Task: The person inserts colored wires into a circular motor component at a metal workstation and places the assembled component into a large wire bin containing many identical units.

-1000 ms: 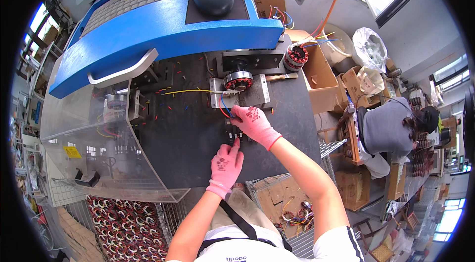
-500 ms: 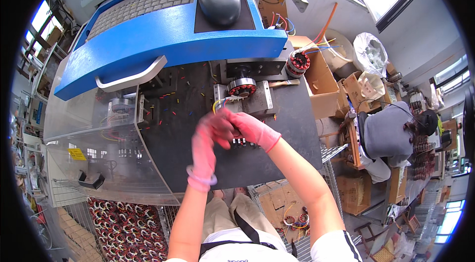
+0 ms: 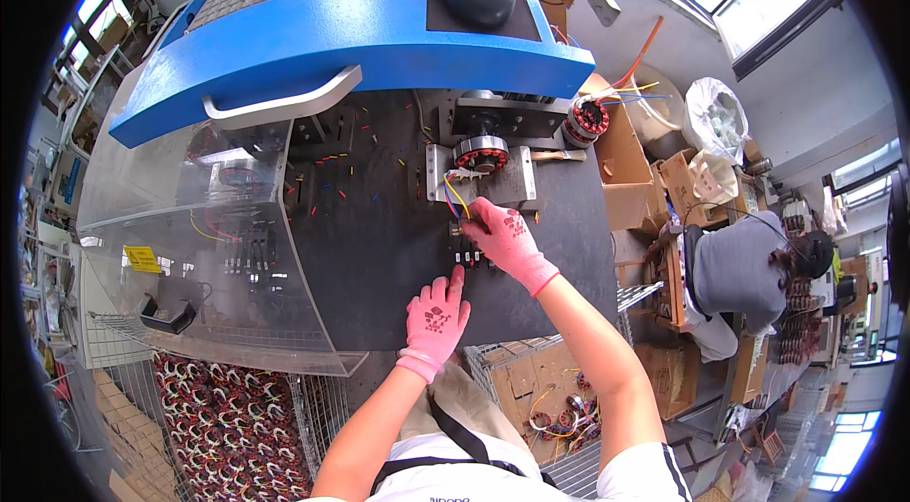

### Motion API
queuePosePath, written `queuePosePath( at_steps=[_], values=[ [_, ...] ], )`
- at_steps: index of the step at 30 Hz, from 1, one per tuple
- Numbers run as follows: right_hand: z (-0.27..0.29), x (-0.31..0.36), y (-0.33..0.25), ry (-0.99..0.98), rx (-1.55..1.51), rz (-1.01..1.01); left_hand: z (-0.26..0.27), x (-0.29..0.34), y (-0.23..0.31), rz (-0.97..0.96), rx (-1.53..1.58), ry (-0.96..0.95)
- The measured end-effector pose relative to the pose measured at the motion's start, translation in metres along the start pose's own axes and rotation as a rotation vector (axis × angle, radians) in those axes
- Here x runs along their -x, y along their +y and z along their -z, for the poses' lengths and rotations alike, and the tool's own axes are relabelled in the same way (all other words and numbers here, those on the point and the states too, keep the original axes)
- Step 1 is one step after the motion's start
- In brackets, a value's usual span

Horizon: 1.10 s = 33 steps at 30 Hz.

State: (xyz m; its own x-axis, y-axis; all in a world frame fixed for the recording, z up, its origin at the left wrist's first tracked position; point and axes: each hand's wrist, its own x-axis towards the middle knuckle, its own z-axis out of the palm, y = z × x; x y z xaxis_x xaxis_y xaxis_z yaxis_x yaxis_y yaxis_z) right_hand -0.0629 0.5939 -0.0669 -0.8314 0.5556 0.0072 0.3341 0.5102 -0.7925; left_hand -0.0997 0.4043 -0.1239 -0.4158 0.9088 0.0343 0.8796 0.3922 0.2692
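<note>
A motor stator (image 3: pixel 481 153) with a steel rim and red windings sits upright on a metal fixture (image 3: pixel 517 177). Yellow, blue and red lead wires (image 3: pixel 457 196) run from it toward me. My right hand (image 3: pixel 510 238), in a pink glove, pinches those wires near their ends; the fingertips partly cover them. Just below lies a row of small wire clips (image 3: pixel 468 258) on the dark worktop. My left hand (image 3: pixel 437 320), gloved too, has its index finger stretched to the near edge of the clips and holds nothing; whether the fingertip touches them I cannot tell.
A clear plastic guard (image 3: pixel 218 246) stands at left, beneath a blue shelf (image 3: pixel 370 71) with keyboard and mouse. Small coloured sleeve bits (image 3: pixel 341 193) litter the worktop. Right of the fixture are a brush (image 3: pixel 559 156) and another stator (image 3: pixel 586 121). A person (image 3: pixel 735 260) sits farther right.
My hands were together at the wires. The left has come away toward me, its index finger extended; the right stays at the wires. The view has shifted slightly.
</note>
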Motion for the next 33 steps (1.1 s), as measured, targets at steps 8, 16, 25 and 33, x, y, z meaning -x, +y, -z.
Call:
queuePosePath(
  at_steps=[8,16,25,33],
  values=[
    [-0.015,0.002,0.005,0.043,0.131,0.045,-0.002,-0.001,0.002,-0.001,-0.030,-0.017],
    [0.032,-0.026,-0.018,0.222,-0.048,-0.114,0.029,0.034,-0.010,0.039,0.648,0.060],
    [0.063,-0.077,0.038,0.069,0.111,-0.047,0.042,0.066,-0.002,0.006,0.737,-0.071],
    [0.067,-0.070,0.038,0.107,0.213,0.033,0.047,0.071,0.000,0.045,0.778,-0.128]
  ],
)
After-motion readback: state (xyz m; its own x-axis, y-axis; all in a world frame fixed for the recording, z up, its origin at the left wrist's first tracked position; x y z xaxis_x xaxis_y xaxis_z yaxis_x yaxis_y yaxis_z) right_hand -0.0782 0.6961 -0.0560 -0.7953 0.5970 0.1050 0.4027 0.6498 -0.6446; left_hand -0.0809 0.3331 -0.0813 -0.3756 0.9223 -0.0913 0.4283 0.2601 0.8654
